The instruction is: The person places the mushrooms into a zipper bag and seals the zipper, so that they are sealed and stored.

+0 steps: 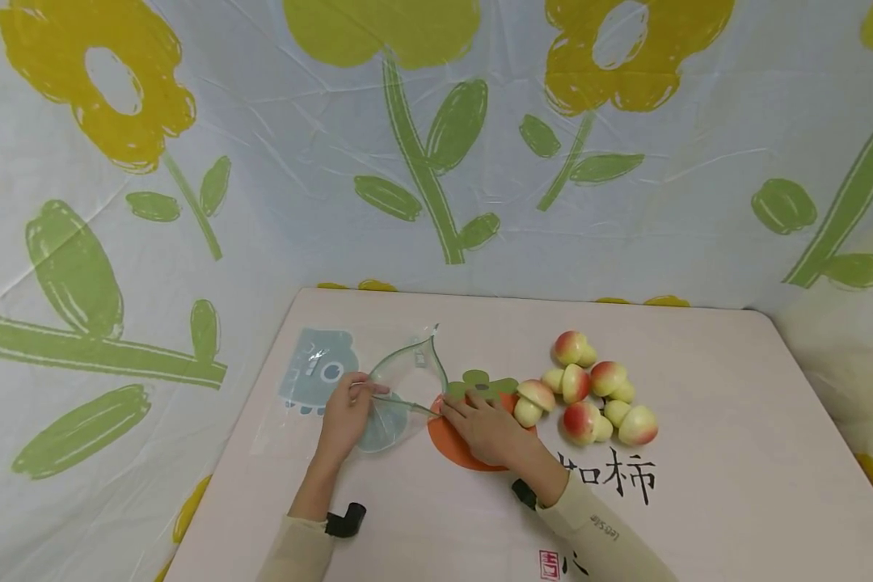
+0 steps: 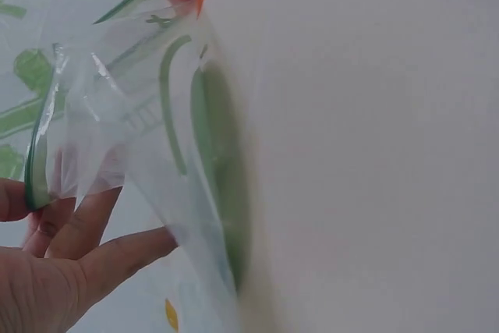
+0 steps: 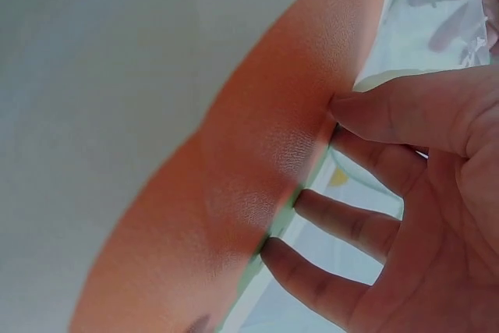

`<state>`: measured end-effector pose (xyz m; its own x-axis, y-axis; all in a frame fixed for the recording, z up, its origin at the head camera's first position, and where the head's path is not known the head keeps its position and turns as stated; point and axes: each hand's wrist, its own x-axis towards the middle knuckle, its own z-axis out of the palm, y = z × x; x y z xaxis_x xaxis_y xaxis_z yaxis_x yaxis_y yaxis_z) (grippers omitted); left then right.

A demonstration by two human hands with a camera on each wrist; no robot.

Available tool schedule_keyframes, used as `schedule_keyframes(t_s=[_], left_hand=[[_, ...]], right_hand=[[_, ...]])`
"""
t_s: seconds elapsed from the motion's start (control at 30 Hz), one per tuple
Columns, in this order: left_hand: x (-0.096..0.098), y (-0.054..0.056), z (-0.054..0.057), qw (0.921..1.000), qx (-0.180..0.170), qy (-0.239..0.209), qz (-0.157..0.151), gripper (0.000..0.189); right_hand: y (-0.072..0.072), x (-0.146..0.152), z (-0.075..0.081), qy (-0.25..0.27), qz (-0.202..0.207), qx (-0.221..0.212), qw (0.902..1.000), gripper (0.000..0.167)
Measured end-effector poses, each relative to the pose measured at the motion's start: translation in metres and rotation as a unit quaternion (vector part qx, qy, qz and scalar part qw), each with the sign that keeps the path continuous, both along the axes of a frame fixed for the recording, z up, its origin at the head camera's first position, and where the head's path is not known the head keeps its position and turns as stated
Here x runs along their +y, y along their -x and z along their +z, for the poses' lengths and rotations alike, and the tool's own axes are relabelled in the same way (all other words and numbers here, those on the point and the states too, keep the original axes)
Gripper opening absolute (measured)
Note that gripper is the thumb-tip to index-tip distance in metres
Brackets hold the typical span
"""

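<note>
A clear plastic zip bag [image 1: 407,368] with green zip strips lies left of the table's middle, its mouth spread into a loop. My left hand [image 1: 347,414] pinches the near-left part of that mouth; in the left wrist view, the left hand [image 2: 70,263] has fingertips at the green strip. At the right corner of the mouth, my right hand [image 1: 483,428] holds the bag's edge between thumb and index finger, palm down over the orange persimmon print. The right wrist view shows the right hand [image 3: 421,185] with its other fingertips touching the mat. Its grip is partly hidden.
Several toy mushrooms [image 1: 582,422] with red and yellow caps lie in a group right of my right hand. A blue dinosaur print [image 1: 320,368] shows on clear plastic at the left. Black characters mark the pale tabletop [image 1: 735,453]. A flower-patterned cloth [image 1: 509,162] hangs behind.
</note>
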<state>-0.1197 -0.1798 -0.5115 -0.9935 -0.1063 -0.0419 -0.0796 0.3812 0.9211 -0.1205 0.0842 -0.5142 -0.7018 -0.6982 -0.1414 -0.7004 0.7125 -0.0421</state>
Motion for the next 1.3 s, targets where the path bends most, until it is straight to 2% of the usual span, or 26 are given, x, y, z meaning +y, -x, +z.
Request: schedule_keyframes(t_s=[0.3, 0.47, 0.67, 0.87, 0.97, 1.1, 1.3], left_hand=[[-0.010, -0.009, 0.019, 0.9985, -0.002, -0.053, 0.013, 0.018], [-0.012, -0.007, 0.023, 0.9976, -0.006, -0.067, 0.015, 0.016], [-0.009, -0.003, 0.019, 0.9981, -0.013, -0.059, -0.013, 0.024], [0.004, 0.000, 0.010, 0.9982, -0.019, -0.002, -0.057, 0.015], [0.010, 0.000, 0.006, 0.9985, -0.012, 0.016, -0.052, 0.014], [0.017, -0.002, 0.002, 0.9992, -0.007, 0.019, -0.035, 0.019], [0.018, -0.005, 0.000, 0.9995, -0.007, -0.027, -0.014, 0.021]], right_hand=[[0.000, -0.001, 0.000, -0.006, 0.000, 0.005, 1.0000, 0.052], [0.000, 0.000, 0.000, -0.009, -0.002, 0.010, 0.9999, 0.052], [-0.001, -0.001, 0.000, 0.002, -0.003, -0.001, 1.0000, 0.050], [-0.001, -0.002, 0.002, 0.000, -0.003, -0.004, 1.0000, 0.049], [-0.001, -0.003, 0.002, -0.003, -0.003, -0.001, 1.0000, 0.050], [-0.001, -0.003, 0.000, -0.003, -0.002, 0.006, 1.0000, 0.051], [-0.001, -0.001, -0.002, 0.003, 0.002, 0.016, 0.9999, 0.050]])
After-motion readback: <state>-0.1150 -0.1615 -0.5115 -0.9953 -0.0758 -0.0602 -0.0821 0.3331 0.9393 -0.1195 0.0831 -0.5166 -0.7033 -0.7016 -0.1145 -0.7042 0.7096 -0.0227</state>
